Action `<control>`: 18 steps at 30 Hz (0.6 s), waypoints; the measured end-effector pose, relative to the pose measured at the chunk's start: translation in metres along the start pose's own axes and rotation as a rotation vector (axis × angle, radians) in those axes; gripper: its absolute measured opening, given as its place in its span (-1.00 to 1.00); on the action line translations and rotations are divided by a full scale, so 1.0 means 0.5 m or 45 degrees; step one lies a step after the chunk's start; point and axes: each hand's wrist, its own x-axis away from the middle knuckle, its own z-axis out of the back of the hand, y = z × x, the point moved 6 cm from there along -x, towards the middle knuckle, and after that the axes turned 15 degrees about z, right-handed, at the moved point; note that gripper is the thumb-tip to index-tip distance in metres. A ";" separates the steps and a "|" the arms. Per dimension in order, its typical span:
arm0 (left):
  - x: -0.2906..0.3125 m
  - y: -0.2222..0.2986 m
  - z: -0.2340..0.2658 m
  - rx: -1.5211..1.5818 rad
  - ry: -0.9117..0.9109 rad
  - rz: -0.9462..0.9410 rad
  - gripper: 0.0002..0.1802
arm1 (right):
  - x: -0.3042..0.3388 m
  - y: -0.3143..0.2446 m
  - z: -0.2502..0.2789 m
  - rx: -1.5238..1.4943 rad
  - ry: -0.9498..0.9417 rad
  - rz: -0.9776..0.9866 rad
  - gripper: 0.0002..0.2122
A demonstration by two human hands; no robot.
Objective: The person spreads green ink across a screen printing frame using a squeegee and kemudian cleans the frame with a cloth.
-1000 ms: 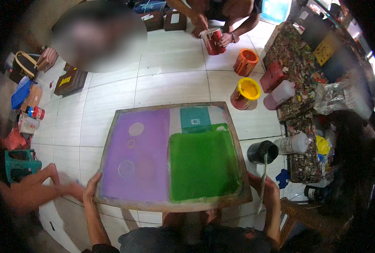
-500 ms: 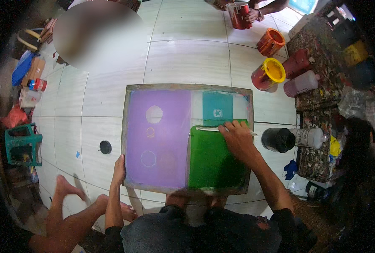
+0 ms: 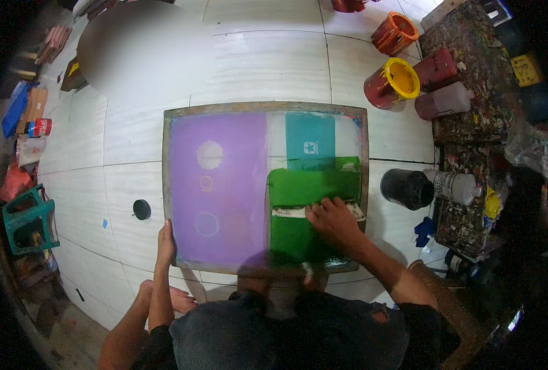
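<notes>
A wooden-framed printing screen [image 3: 261, 107] lies flat before me. Its left half is a purple area [image 3: 240, 191] with pale circles; the right half shows a teal rectangle [image 3: 298, 128] with a small white star print, and wet green ink [image 3: 305, 181] over the nearer part. My right hand [image 3: 334, 223] grips a long white squeegee [image 3: 289, 213], which lies across the green ink. Its fingers cover the middle of the blade. At the near left corner, my left hand [image 3: 165, 243] holds the frame's side, thumb up along the edge and other fingers hidden.
To the right stand a black jar [image 3: 403, 188], a yellow-rimmed bucket [image 3: 374, 85], an orange bucket [image 3: 392, 36] and bottles [image 3: 437, 102] beside a paint-crusted block [image 3: 465, 132]. Left are a round black lid [image 3: 141, 209] and a green stool [image 3: 24, 228]. A bare limb [image 3: 126, 330] reaches in at lower left.
My right hand has drawn the squeegee toward me over the green ink, from its far edge to about its middle. My left hand stays on the frame. The whole view has shifted somewhat.
</notes>
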 end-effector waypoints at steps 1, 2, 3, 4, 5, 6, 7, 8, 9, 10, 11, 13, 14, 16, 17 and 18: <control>0.001 0.002 0.001 -0.007 0.004 0.008 -0.23 | 0.010 -0.025 -0.006 0.022 -0.012 0.032 -0.64; 0.004 0.002 0.002 -0.022 0.009 0.006 -0.23 | 0.022 -0.048 -0.010 -0.001 0.015 0.038 -0.64; 0.002 0.004 0.005 -0.055 0.029 0.008 -0.24 | 0.035 -0.072 -0.015 0.006 0.024 0.057 -0.64; 0.003 0.003 0.005 -0.034 0.008 0.004 -0.23 | 0.048 -0.097 -0.018 0.027 0.050 0.083 -0.64; 0.001 0.003 0.004 -0.031 -0.014 0.006 -0.23 | 0.057 -0.119 -0.033 0.006 -0.042 0.074 -0.61; 0.001 0.002 0.004 -0.040 -0.027 -0.003 -0.23 | 0.069 -0.141 -0.036 -0.080 -0.041 0.062 -0.61; -0.001 -0.001 0.005 -0.027 -0.027 0.007 -0.23 | 0.081 -0.164 -0.037 -0.144 -0.056 0.056 -0.61; -0.002 -0.003 0.005 -0.027 -0.020 0.009 -0.23 | 0.090 -0.185 -0.036 -0.205 -0.072 0.048 -0.61; -0.004 -0.005 0.005 -0.034 -0.007 0.017 -0.23 | 0.096 -0.204 -0.037 -0.168 -0.167 0.079 -0.62; -0.008 -0.006 0.004 0.013 -0.018 0.013 -0.23 | 0.100 -0.212 -0.033 -0.310 -0.153 0.064 -0.64; -0.010 -0.009 0.004 0.057 -0.030 0.015 -0.23 | 0.107 -0.212 -0.029 -0.417 -0.183 0.041 -0.66; -0.018 -0.015 0.002 0.069 -0.050 0.048 -0.24 | 0.138 -0.181 -0.032 -0.700 -0.345 -0.143 -0.70; -0.021 -0.014 -0.001 0.085 -0.080 0.034 -0.25 | 0.164 -0.144 -0.040 -0.880 -0.467 -0.302 -0.71; -0.021 -0.018 0.004 0.102 -0.096 0.042 -0.25 | 0.220 -0.058 -0.033 -1.353 -0.340 -0.637 -0.73; -0.021 -0.020 0.010 -0.005 -0.045 0.059 -0.25 | 0.261 -0.015 -0.007 -1.642 -0.021 -0.790 -0.73; -0.017 -0.013 0.010 -0.039 -0.051 -0.036 -0.26 | 0.331 0.020 0.013 -1.572 0.253 -1.213 -0.70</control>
